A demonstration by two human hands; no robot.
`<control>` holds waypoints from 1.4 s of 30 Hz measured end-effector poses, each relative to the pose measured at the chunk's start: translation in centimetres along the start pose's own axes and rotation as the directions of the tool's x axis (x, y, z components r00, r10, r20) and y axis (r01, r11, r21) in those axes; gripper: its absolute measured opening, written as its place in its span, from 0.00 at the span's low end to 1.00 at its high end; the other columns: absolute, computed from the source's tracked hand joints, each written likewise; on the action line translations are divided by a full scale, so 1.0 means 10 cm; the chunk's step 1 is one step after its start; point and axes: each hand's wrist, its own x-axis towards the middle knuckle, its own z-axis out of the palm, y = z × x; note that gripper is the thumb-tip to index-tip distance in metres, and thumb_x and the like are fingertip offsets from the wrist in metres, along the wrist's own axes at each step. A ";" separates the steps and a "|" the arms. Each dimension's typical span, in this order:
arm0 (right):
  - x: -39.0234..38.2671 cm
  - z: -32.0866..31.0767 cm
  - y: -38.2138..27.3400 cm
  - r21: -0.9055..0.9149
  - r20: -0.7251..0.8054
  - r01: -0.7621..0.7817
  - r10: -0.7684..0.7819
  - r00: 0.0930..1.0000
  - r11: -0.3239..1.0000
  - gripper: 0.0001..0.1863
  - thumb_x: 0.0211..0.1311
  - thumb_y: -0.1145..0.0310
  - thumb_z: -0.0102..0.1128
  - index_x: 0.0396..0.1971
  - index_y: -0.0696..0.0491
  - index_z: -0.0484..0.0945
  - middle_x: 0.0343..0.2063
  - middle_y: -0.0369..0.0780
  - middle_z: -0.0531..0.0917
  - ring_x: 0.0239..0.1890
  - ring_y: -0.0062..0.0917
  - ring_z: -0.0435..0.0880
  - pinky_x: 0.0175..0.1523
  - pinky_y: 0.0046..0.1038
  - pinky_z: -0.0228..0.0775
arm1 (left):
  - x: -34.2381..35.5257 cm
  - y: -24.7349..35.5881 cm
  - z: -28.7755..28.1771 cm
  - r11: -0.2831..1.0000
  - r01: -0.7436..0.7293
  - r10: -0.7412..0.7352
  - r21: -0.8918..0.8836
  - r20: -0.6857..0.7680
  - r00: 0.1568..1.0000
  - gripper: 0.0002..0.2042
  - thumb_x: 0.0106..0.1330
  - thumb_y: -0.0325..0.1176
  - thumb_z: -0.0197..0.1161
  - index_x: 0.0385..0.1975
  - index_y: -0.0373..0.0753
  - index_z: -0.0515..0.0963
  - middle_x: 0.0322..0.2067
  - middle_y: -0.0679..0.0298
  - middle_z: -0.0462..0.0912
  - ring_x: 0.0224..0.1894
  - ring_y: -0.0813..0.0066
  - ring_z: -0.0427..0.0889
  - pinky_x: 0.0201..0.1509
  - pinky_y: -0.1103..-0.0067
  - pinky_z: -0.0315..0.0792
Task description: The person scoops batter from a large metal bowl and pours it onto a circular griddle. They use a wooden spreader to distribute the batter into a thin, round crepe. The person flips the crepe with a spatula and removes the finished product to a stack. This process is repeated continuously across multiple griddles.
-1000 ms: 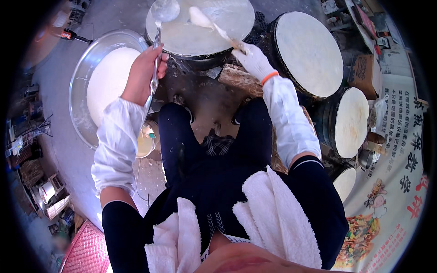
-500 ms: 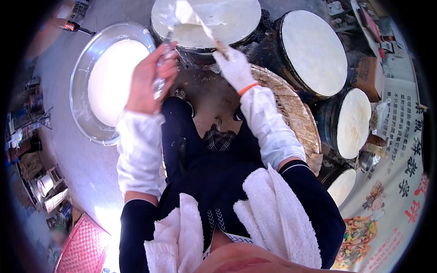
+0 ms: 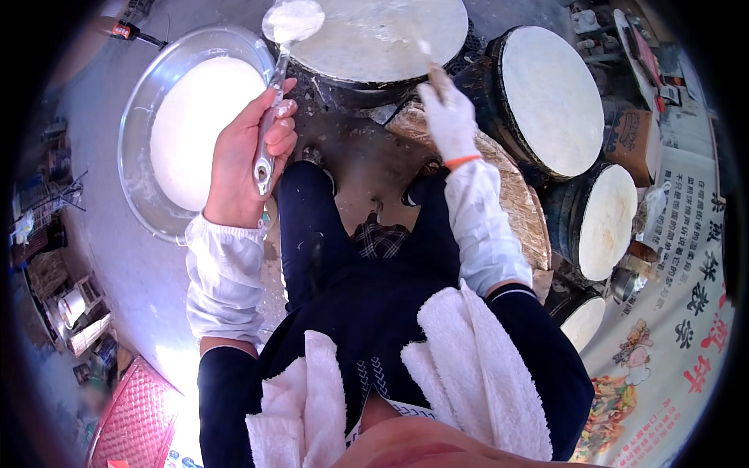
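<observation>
My left hand [image 3: 248,148], bare below a white sleeve cover, is closed around the handle of a ladle [image 3: 269,129]. The ladle's batter-smeared bowl hangs over the left edge of a round griddle [image 3: 374,39] coated with pale batter. On my right hand [image 3: 451,123] is a white glove, its fingers closed on the wooden handle of a scraper [image 3: 439,78]. Motion blurs the scraper's blade over the near right part of that griddle, so whether it touches is unclear. Beside my left hand stands a large metal basin [image 3: 134,148] holding white batter [image 3: 199,132].
More round griddles curve along the right: a large one [image 3: 552,101], a smaller one [image 3: 608,222] and one partly hidden [image 3: 583,324]. A worn round board [image 3: 511,187] lies under my right forearm. A cardboard box [image 3: 633,140] and a printed banner [image 3: 671,312] are farther right.
My right hand has swung right with the scraper, away from the ladle. My left hand has shifted slightly left and down, and the ladle's bowl is now plainly visible.
</observation>
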 end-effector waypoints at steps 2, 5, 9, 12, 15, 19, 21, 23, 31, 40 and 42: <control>-0.12 -0.22 0.11 0.021 -0.027 -0.153 0.154 0.988 0.988 0.26 0.68 0.64 0.61 0.62 0.59 0.73 0.56 0.46 0.82 0.57 0.23 0.81 0.61 0.24 0.70 | 0.04 0.00 0.01 0.999 0.034 -0.034 0.017 0.030 0.999 0.13 0.77 0.31 0.48 0.54 0.28 0.67 0.30 0.62 0.70 0.21 0.81 0.65 0.21 0.84 0.62; -0.53 -0.26 0.25 0.053 -0.097 -0.013 0.018 0.995 0.999 0.27 0.66 0.59 0.61 0.62 0.55 0.74 0.49 0.49 0.85 0.50 0.38 0.85 0.56 0.30 0.73 | 0.26 -0.04 0.11 0.992 0.053 -0.053 0.112 -0.006 0.999 0.17 0.77 0.29 0.47 0.60 0.25 0.65 0.30 0.64 0.70 0.19 0.84 0.64 0.19 0.85 0.62; -0.89 -0.33 0.01 -0.060 -0.046 0.117 -0.120 0.992 0.991 0.25 0.66 0.57 0.61 0.61 0.50 0.76 0.49 0.50 0.84 0.47 0.41 0.85 0.53 0.34 0.75 | 0.72 -0.17 -0.07 0.909 -0.063 0.096 0.412 -0.060 0.994 0.12 0.76 0.33 0.52 0.50 0.29 0.69 0.28 0.64 0.73 0.19 0.81 0.68 0.21 0.84 0.64; -0.95 -0.38 -0.14 -0.477 0.175 -0.003 0.098 0.980 0.879 0.24 0.66 0.53 0.59 0.57 0.49 0.78 0.45 0.50 0.84 0.42 0.44 0.85 0.48 0.40 0.75 | 0.91 -0.28 -0.13 0.832 -0.083 0.173 0.548 -0.115 0.978 0.12 0.75 0.33 0.54 0.49 0.31 0.70 0.26 0.66 0.73 0.19 0.82 0.68 0.21 0.84 0.64; -1.00 -0.44 -0.17 -0.375 0.164 0.004 0.062 0.984 0.927 0.24 0.64 0.53 0.60 0.57 0.46 0.79 0.42 0.52 0.83 0.42 0.48 0.83 0.48 0.40 0.75 | 0.84 -0.11 -0.12 0.917 -0.010 0.048 0.400 -0.084 0.995 0.10 0.75 0.32 0.52 0.46 0.31 0.70 0.25 0.66 0.74 0.18 0.82 0.68 0.21 0.86 0.64; -1.19 -0.63 0.05 0.126 -0.004 -0.029 0.030 1.000 0.992 0.25 0.64 0.65 0.65 0.60 0.57 0.76 0.49 0.49 0.85 0.49 0.33 0.85 0.55 0.30 0.74 | 0.37 0.19 0.00 0.989 0.022 -0.047 0.144 0.175 0.983 0.13 0.76 0.31 0.50 0.52 0.28 0.69 0.27 0.64 0.72 0.18 0.83 0.65 0.19 0.85 0.61; -1.21 -0.68 0.02 0.260 -0.040 -0.098 0.112 0.993 0.961 0.26 0.64 0.69 0.65 0.61 0.61 0.74 0.51 0.47 0.84 0.51 0.26 0.83 0.56 0.26 0.73 | 0.29 0.13 0.02 0.988 -0.031 0.005 0.149 0.168 0.986 0.13 0.76 0.32 0.50 0.53 0.29 0.68 0.27 0.64 0.73 0.19 0.82 0.66 0.20 0.84 0.61; -1.19 -0.75 -0.06 0.300 0.017 -0.270 0.278 0.960 0.915 0.26 0.65 0.71 0.65 0.61 0.64 0.73 0.52 0.45 0.84 0.51 0.20 0.81 0.57 0.23 0.72 | 0.39 0.02 0.02 0.985 -0.039 0.024 0.166 0.091 0.996 0.13 0.76 0.32 0.50 0.53 0.29 0.68 0.27 0.64 0.73 0.19 0.81 0.66 0.20 0.84 0.61; -1.26 -0.57 0.09 0.175 -0.050 -0.082 0.092 0.994 0.981 0.26 0.63 0.65 0.67 0.60 0.55 0.77 0.43 0.46 0.86 0.42 0.28 0.86 0.50 0.27 0.75 | 0.72 -0.53 0.10 0.854 -0.025 0.078 0.520 -0.080 0.994 0.12 0.76 0.34 0.51 0.51 0.34 0.72 0.26 0.67 0.74 0.19 0.84 0.69 0.21 0.86 0.64; -1.55 -0.78 0.25 0.165 -0.018 -0.151 0.156 0.988 0.975 0.27 0.62 0.66 0.67 0.61 0.56 0.75 0.43 0.45 0.87 0.41 0.28 0.86 0.48 0.27 0.75 | 0.42 -0.23 0.16 0.980 0.070 -0.084 0.188 0.066 0.994 0.18 0.78 0.32 0.49 0.60 0.25 0.66 0.27 0.67 0.71 0.17 0.86 0.63 0.19 0.87 0.61; -1.61 -0.93 0.14 0.301 -0.059 -0.231 0.260 0.964 0.925 0.27 0.63 0.68 0.67 0.61 0.59 0.75 0.40 0.41 0.86 0.37 0.21 0.82 0.42 0.23 0.72 | 0.13 -0.17 0.21 0.989 -0.015 -0.011 0.149 0.167 0.986 0.16 0.76 0.32 0.50 0.57 0.27 0.67 0.27 0.64 0.73 0.19 0.82 0.66 0.20 0.84 0.62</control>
